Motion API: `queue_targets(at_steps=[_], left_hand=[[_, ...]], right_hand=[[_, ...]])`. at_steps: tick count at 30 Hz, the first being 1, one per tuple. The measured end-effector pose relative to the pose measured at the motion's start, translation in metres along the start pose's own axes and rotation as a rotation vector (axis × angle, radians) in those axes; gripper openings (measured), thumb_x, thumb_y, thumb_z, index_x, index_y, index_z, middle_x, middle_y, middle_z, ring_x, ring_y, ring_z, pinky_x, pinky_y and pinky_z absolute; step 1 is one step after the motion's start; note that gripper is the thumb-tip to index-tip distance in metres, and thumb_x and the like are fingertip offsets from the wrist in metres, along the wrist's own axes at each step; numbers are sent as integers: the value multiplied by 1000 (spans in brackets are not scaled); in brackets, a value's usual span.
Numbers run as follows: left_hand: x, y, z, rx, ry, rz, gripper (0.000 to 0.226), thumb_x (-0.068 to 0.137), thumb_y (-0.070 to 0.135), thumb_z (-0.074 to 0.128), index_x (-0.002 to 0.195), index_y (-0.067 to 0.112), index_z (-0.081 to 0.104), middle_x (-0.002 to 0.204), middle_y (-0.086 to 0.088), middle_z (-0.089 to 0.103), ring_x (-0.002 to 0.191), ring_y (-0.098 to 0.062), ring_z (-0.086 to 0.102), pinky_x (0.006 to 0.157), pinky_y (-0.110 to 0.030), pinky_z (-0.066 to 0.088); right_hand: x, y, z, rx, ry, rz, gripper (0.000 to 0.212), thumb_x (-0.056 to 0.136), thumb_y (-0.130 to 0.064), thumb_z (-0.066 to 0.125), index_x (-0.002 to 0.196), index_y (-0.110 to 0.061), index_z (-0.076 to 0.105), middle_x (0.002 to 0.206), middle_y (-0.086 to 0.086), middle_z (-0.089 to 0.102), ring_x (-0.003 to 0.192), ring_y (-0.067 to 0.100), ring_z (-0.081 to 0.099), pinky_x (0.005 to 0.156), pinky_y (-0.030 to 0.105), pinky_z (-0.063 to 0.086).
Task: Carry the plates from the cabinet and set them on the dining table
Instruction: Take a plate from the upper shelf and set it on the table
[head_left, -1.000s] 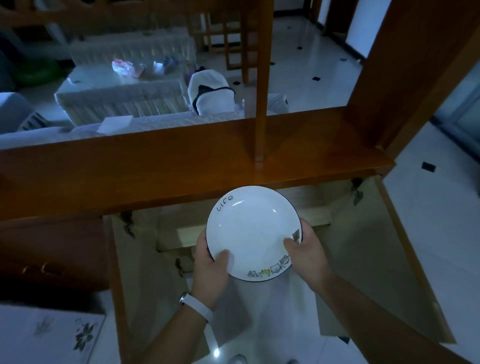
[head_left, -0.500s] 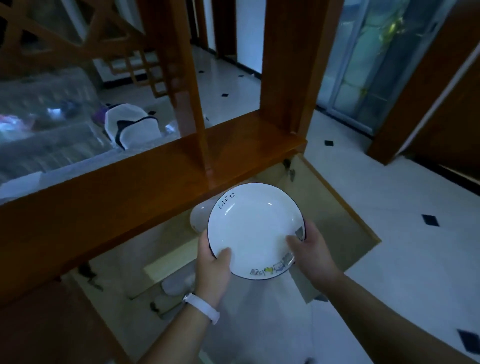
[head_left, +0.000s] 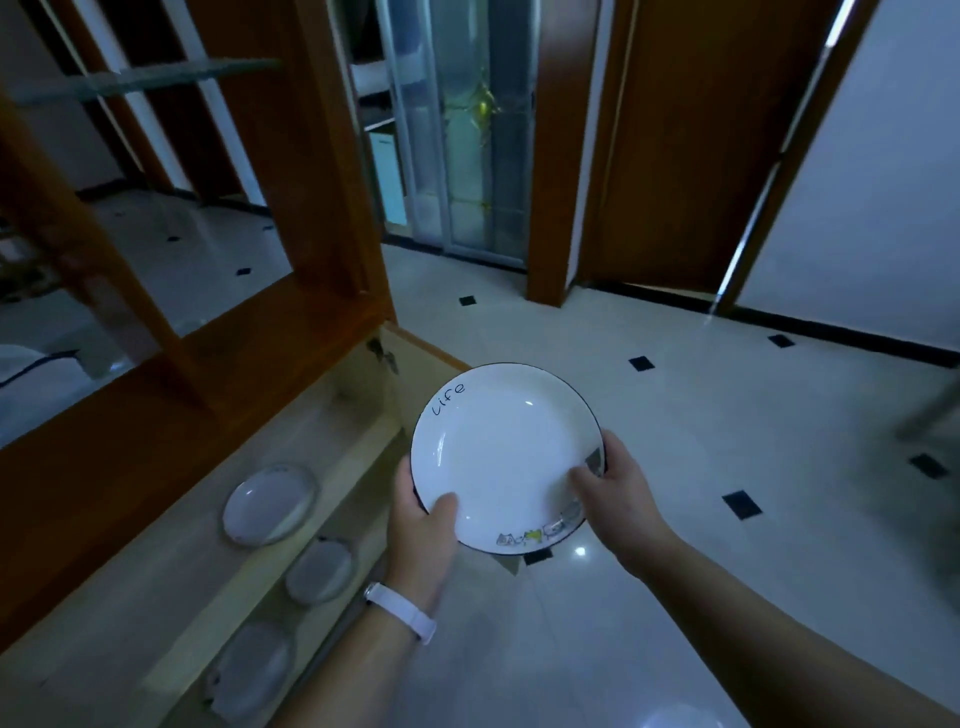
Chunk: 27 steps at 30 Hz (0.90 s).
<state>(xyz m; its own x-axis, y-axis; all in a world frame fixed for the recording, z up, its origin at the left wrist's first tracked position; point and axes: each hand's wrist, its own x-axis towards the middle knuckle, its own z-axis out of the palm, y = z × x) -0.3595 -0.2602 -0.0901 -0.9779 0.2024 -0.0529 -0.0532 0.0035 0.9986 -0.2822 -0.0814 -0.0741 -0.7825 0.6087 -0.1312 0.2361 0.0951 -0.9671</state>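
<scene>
White round ceramic plate (head_left: 506, 457) with a dark rim is sitting level over the tiled floor (head_left: 675, 426), left hand (head_left: 421, 525) and right hand (head_left: 615, 493) clamping its near edges. Left, three more pale plates (head_left: 270, 504) are lying inside the open wooden cabinet (head_left: 130, 415).

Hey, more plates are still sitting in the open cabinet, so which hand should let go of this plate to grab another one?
Probably the left hand. The remaining plates lie in the cabinet on its side, while the right hand grips the held plate on the rim away from the cabinet.
</scene>
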Motion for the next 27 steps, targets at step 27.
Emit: queue_targets(at_steps=[27], left_hand=[[-312,11,301,103,-964,87,57,81,-5,52,128,28,50,116,10,66,106,-9,63,94,-42,51]], right_hand=[[-325,99,-350,256,953,151,33,66,-12,46,92,-22,65,77,-3,67,69,19,58,60,28,49]])
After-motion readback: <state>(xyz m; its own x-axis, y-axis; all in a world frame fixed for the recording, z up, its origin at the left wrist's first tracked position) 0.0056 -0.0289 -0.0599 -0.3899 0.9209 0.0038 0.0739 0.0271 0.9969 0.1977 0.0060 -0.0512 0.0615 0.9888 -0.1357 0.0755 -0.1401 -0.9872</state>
